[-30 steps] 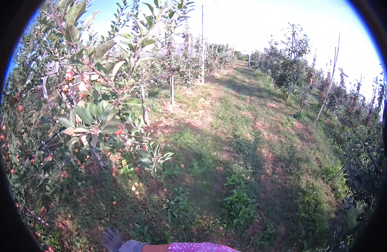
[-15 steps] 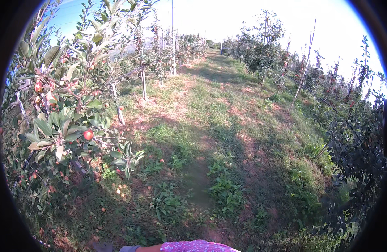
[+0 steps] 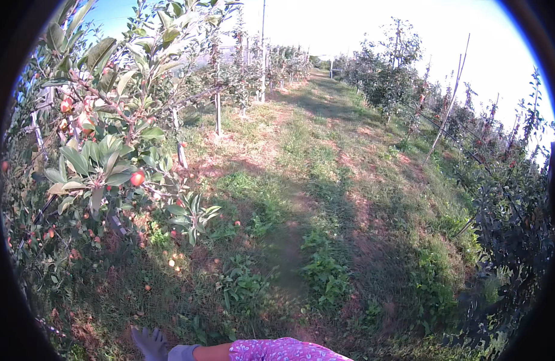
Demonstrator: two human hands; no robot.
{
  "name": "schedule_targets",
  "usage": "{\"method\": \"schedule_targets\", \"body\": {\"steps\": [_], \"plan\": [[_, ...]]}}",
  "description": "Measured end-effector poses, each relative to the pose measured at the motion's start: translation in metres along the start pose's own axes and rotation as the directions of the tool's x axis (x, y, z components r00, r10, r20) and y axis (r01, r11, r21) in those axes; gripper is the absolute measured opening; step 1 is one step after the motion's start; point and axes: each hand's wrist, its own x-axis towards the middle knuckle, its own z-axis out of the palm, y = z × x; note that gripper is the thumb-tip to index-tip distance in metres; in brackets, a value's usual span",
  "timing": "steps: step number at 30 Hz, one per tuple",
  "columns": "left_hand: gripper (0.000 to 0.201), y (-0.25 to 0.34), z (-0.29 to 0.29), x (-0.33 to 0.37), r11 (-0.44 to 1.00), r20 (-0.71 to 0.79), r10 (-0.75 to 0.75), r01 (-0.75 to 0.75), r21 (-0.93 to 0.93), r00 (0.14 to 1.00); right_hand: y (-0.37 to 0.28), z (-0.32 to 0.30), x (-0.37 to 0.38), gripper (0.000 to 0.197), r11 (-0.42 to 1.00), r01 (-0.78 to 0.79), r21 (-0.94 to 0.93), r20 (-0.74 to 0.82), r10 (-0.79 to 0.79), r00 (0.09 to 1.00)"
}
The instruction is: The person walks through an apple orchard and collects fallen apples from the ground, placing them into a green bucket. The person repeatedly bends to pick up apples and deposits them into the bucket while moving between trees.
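While the grey-gloved right hand (image 3: 150, 344) is spread wide, nothing visible in it | nearest ground apple (image 3: 147, 288): likely light, firm, easily bruised | cup its girth

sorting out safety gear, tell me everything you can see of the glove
The glove is dull grey-purple and looks like soft fabric. It covers the left hand, fingers spread and pointing mostly upward, with a paler cuff around the wrist. It shows at the lower left, its base cut off by the picture's edge, nothing visible in its grip.
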Motion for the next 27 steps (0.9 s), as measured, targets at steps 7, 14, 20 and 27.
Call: {"method": "schedule_targets", "body": {"steps": [7,14,20,27], "plan": [[0.065,0.007,-0.051,0.039,0.947,0.437,0.32,-0.304,-0.107,0.841,-0.01,0.015,0.02,0.039,0.991,0.054,0.124,0.024,-0.058,0.998],[0.077,0.026,-0.026,0.0,0.938,0.532,0.072,0.123,-0.323,0.844,-0.004,0.027,0.023,0.039,0.96,0.127,0.251,0.048,-0.143,0.989],[0.069,0.007,-0.132,0.035,0.991,0.598,0.11,-0.043,-0.125,0.794,-0.036,0.05,0.036,0.041,0.751,-0.121,0.65,0.345,-0.149,0.927],[0.07,0.002,-0.116,-0.008,0.955,0.249,-0.296,0.295,0.04,0.922,-0.027,0.088,0.045,0.042,0.663,-0.355,0.659,0.543,-0.093,0.835]]}}
